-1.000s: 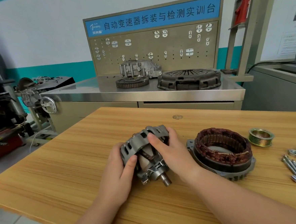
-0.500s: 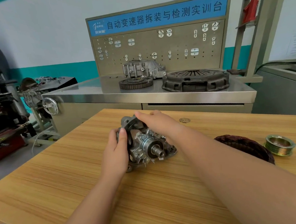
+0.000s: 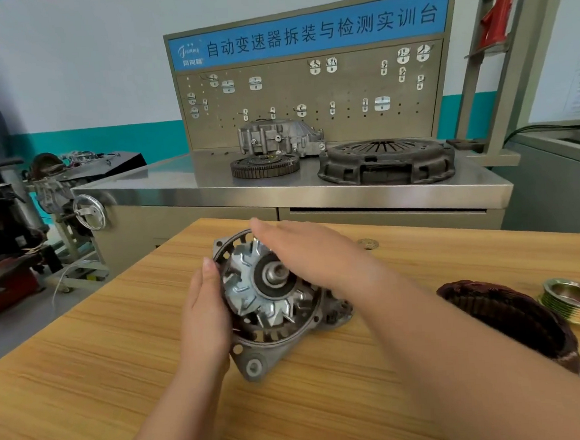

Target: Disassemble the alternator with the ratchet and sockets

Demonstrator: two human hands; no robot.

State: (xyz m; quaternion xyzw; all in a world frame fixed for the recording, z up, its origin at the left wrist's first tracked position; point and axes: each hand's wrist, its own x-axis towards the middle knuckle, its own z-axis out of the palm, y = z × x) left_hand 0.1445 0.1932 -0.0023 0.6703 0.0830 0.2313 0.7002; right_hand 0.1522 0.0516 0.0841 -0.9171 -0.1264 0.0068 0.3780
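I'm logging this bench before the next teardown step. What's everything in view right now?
Alternator housing with rotor: one, silver-grey, table centre, between both hands.
Stator: one, dark copper-brown, table right, partly behind the right forearm.
Pulley: one, brassy, right of the stator.
Wooden table: one, light brown, foreground.
Steel workbench: one, silver, behind the table.
Clutch cover: one, dark grey, workbench right.
Toothed ring: one, dark, workbench centre.
Cast casing: one, silver, behind the ring.
Pegboard: one, beige, blue sign on top.
Left hand: one, flat against the housing's left side.
Right hand: one, fingers straight, over the housing's top.
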